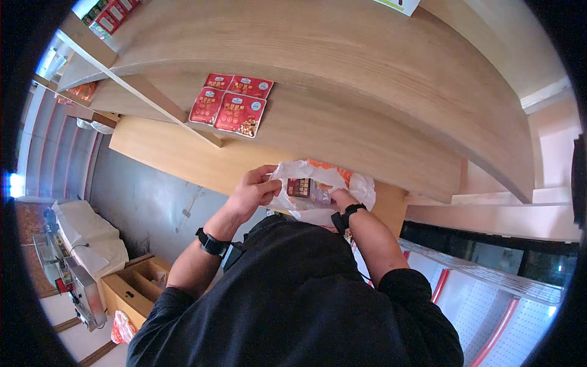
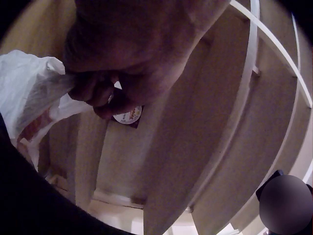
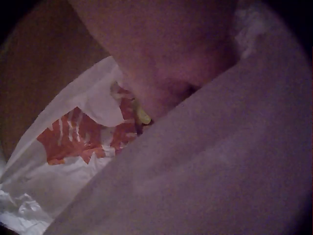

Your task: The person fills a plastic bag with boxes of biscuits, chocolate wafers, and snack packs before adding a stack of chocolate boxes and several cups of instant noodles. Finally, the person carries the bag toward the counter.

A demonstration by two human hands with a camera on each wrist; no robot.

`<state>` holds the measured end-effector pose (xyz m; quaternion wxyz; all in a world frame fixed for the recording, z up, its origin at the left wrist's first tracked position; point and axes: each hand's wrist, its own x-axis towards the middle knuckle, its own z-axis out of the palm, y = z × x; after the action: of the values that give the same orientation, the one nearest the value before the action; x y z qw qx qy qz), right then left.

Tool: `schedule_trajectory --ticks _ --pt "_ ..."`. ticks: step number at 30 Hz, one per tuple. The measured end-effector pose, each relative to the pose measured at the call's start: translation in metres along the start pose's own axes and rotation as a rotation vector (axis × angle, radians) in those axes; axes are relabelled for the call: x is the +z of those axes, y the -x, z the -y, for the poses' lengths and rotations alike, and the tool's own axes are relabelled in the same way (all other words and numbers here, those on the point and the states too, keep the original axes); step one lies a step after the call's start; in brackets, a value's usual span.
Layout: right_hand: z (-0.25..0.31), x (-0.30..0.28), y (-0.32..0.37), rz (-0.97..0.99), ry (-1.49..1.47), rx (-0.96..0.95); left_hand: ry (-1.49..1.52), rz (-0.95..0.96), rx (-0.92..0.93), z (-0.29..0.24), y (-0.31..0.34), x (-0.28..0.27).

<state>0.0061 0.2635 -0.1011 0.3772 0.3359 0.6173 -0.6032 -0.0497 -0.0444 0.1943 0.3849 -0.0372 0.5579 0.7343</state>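
Note:
My left hand (image 1: 249,194) pinches the rim of a white plastic bag (image 1: 364,191) with orange print, holding its mouth open. The left wrist view shows the curled fingers with the bag's gathered edge (image 2: 34,88) between them. Inside the bag lies a package with a dark brown label (image 1: 299,188) and light lettering. My right hand (image 1: 345,200) reaches down into the bag from the right. In the right wrist view the white film (image 3: 220,161) covers the right fingers, so their grip is hidden.
Several red snack pouches (image 1: 235,110) lie in two rows on the wooden shelf ahead. Higher shelf boards (image 1: 318,43) curve above it. Red boxes (image 1: 110,18) stand at the upper left. A wooden crate (image 1: 137,281) and a white-covered stand (image 1: 88,238) are at the lower left.

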Motion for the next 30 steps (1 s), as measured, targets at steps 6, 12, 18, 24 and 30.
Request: schedule_trajectory --ticks 6,12,18,24,30 --pt "0.006 0.004 -0.002 0.035 0.239 0.095 0.005 0.025 0.018 0.005 -0.003 -0.003" --pt "-0.057 -0.028 -0.072 0.046 0.598 -0.36 -0.001 0.016 0.013 -0.001 -0.002 0.003" --pt "-0.012 -0.007 -0.004 -0.046 0.234 -0.208 -0.021 0.011 0.01 -0.005 -0.001 0.01" --pt "-0.041 -0.026 -0.033 0.006 -0.058 -0.086 -0.011 0.025 0.007 -0.001 -0.005 0.005" --pt "0.02 -0.016 0.037 0.006 0.431 -0.487 -0.021 -0.034 0.043 -0.004 -0.004 0.001"
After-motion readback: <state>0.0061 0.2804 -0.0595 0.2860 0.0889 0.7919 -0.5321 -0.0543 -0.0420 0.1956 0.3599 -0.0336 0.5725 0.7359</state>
